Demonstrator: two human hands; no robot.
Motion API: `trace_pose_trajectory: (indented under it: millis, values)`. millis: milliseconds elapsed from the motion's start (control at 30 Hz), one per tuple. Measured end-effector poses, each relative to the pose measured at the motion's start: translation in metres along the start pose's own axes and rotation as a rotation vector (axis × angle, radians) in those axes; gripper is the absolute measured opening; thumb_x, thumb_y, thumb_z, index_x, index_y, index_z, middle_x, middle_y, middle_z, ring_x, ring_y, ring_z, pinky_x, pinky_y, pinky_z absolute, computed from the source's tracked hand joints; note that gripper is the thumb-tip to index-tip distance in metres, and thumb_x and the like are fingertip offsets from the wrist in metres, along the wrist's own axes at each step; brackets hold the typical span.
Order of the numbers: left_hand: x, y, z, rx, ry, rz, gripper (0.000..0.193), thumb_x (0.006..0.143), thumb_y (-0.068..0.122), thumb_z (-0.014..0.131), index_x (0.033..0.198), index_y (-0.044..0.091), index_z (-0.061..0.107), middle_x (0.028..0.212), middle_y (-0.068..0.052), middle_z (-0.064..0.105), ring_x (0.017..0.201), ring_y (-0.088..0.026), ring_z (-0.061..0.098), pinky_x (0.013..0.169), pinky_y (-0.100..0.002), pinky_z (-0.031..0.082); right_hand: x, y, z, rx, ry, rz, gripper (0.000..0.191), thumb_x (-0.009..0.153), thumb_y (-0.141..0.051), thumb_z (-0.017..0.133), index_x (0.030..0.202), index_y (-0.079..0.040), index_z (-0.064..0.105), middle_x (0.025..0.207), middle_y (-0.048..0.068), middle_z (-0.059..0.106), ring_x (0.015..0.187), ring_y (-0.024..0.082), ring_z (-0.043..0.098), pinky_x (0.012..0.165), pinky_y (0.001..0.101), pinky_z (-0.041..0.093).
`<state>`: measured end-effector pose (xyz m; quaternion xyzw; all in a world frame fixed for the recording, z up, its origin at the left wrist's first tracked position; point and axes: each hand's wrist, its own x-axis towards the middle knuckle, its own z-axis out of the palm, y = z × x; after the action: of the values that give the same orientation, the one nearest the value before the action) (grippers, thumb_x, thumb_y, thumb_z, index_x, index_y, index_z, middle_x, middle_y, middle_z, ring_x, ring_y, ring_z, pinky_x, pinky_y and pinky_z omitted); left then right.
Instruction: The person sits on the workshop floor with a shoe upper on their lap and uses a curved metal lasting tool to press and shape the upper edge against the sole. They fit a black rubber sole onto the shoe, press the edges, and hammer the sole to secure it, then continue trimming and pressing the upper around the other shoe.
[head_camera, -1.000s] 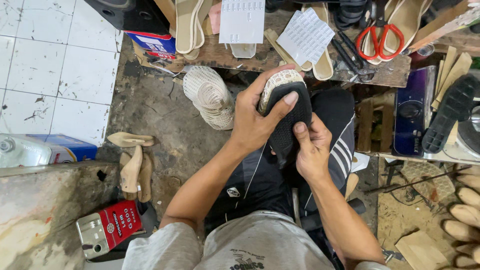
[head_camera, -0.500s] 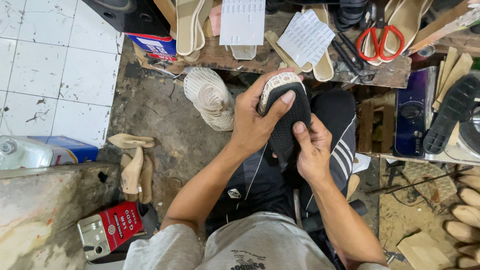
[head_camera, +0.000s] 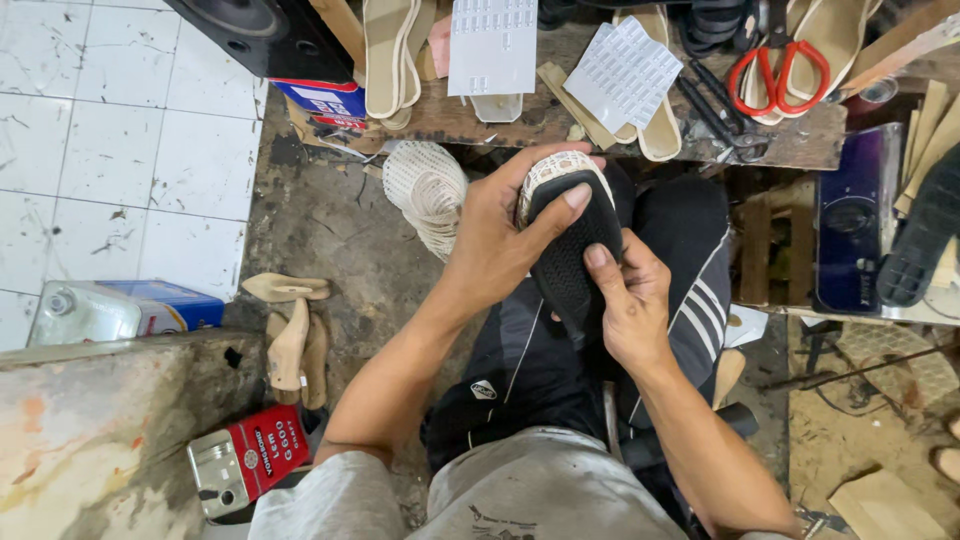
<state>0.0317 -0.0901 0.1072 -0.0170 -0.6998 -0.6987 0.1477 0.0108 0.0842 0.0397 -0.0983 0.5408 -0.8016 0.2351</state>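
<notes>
Far left: a white tiled floor (head_camera: 110, 150), cracked and stained. Below it a metal can with a blue label (head_camera: 115, 312) lies on its side behind a rough concrete ledge (head_camera: 110, 430). A red rectangular tin (head_camera: 250, 462) lies on the ground just beside the ledge. Above it, several pale wooden shoe lasts (head_camera: 290, 335) sit in a loose group on dark, dirty ground.

Upper left: the corner of a black speaker box (head_camera: 265, 35), with a blue and red carton (head_camera: 325, 100) beneath it. Beige sandal soles (head_camera: 392, 55) lie on a worn wooden bench (head_camera: 470, 120). A stack of white woven pieces (head_camera: 425, 190) hangs below the bench edge, near the left hand.

Centre: the shoe (head_camera: 565, 235), black sole facing up with a pale woven upper showing at the toe, is held over the person's lap, above black trousers with white stripes (head_camera: 680, 290). The left hand (head_camera: 495, 240) wraps the toe end, fingers curled round the far side and thumb pressed flat on the sole. The right hand (head_camera: 625, 305) grips the shoe's near edge from the right, thumb pressed against the sole, fingers closed round the side. The two hands are near each other; whether they touch cannot be told.

Upper right: white perforated sheets (head_camera: 625, 70) rest on the bench, then red-handled scissors (head_camera: 778, 70) lying on more beige soles. Right: a dark purple box (head_camera: 850, 230), and a black ridged sole (head_camera: 925, 240) at the frame edge.
</notes>
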Motion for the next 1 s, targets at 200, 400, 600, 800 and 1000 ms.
trace_pose_trajectory:
  millis: [200, 400, 600, 800, 1000]
  values:
    - [0.0, -0.009, -0.019, -0.206, -0.015, -0.069, 0.034, 0.106, 0.007, 0.062, 0.138, -0.006, 0.057, 0.128, -0.015, 0.072, 0.116, -0.017, 0.068, 0.105, -0.031, 0.055, 0.001, -0.008, 0.01, -0.373, 0.029, 0.029, 0.026, 0.107, -0.018, 0.068, 0.097, 0.005, 0.063, 0.077, 0.005, 0.052, 0.067, 0.007, 0.043, 0.056, 0.0224, 0.037]
    - [0.005, -0.027, -0.044, -0.186, 0.06, -0.073, 0.034, 0.108, 0.011, 0.061, 0.137, -0.006, 0.059, 0.127, -0.017, 0.073, 0.119, -0.021, 0.07, 0.108, -0.032, 0.054, -0.008, -0.015, 0.011, -0.482, -0.054, 0.127, 0.024, 0.095, -0.025, 0.07, 0.089, -0.002, 0.072, 0.066, -0.006, 0.063, 0.061, 0.0, 0.051, 0.051, 0.0223, 0.042]
    - [0.011, -0.039, -0.054, -0.314, 0.106, -0.103, 0.037, 0.107, 0.014, 0.065, 0.137, -0.007, 0.059, 0.126, -0.021, 0.072, 0.117, -0.024, 0.07, 0.109, -0.035, 0.055, 0.006, 0.003, 0.0, -0.667, -0.052, 0.096, 0.04, 0.097, -0.031, 0.071, 0.074, 0.001, 0.062, 0.055, 0.001, 0.045, 0.056, 0.005, 0.038, 0.048, 0.0302, 0.033]
    - [0.019, -0.052, -0.062, -0.345, 0.13, -0.092, 0.037, 0.107, 0.014, 0.065, 0.135, -0.009, 0.06, 0.125, -0.021, 0.073, 0.116, -0.023, 0.07, 0.109, -0.035, 0.053, 0.025, 0.014, -0.008, -0.749, -0.101, 0.009, 0.047, 0.101, -0.032, 0.071, 0.075, 0.003, 0.055, 0.06, 0.003, 0.037, 0.061, 0.007, 0.034, 0.051, 0.0301, 0.033]
    - [0.04, -0.085, -0.072, -0.315, 0.19, -0.103, 0.032, 0.104, 0.011, 0.068, 0.129, -0.008, 0.067, 0.119, -0.01, 0.072, 0.11, -0.014, 0.064, 0.104, -0.03, 0.05, 0.043, 0.0, -0.009, -0.364, -0.158, 0.254, 0.034, 0.099, -0.031, 0.064, 0.083, -0.002, 0.067, 0.064, 0.001, 0.068, 0.056, 0.009, 0.063, 0.052, 0.0254, 0.05]
